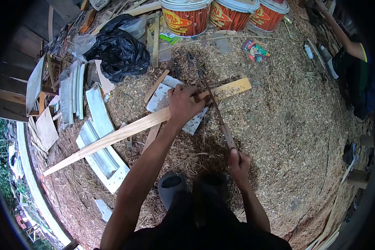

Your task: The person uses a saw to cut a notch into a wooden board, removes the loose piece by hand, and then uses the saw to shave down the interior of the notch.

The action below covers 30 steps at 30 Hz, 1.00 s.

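My left hand [183, 104] is closed over a long pale wooden plank [125, 134], gripping it near its right part. The plank slants from lower left to upper right, over a white block [159, 98] on the ground. My right hand [238, 163] grips the wooden handle [228, 136] of a long tool with a narrow dark blade [216, 109]. That blade crosses the plank just right of my left fingers. Whether its edge has teeth, I cannot make out. Beyond the blade sticks out the plank's yellowish end [235, 87].
Wood shavings [287, 137] cover the ground around my feet. Printed buckets [185, 21] stand at the top, beside a black plastic bag [118, 50]. Curved moulded pieces [100, 146] lie at left. Another person's arm [341, 31] shows at upper right.
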### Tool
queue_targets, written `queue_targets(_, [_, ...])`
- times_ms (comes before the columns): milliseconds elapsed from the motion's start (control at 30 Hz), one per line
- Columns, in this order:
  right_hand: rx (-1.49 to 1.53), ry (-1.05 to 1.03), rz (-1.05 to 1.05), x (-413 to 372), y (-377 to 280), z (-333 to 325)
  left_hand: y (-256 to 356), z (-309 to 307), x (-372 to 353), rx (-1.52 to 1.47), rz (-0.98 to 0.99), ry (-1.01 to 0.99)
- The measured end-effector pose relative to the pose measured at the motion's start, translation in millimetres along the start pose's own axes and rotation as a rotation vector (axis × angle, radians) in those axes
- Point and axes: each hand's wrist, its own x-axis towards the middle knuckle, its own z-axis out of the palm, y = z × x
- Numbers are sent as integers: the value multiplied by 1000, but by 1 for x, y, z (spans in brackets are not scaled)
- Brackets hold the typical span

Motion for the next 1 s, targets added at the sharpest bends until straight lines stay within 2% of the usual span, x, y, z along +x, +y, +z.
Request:
queue_targets(267, [50,28,0,0,6,0,-5,5,-1,10,50,54])
queue_targets(767, [-39,-31,66,2,4,2,-2,2,1,9,22,-2])
queue_targets(867, [-9,57,4,11,5,8,-3,3,0,-8,29,20])
queue_targets(933, [14,-50,65,23,1,9,-4,5,0,-13,35,24])
queue_targets(1000, [30,-30,24,28,0,11,-4,6,1,-18,42,27])
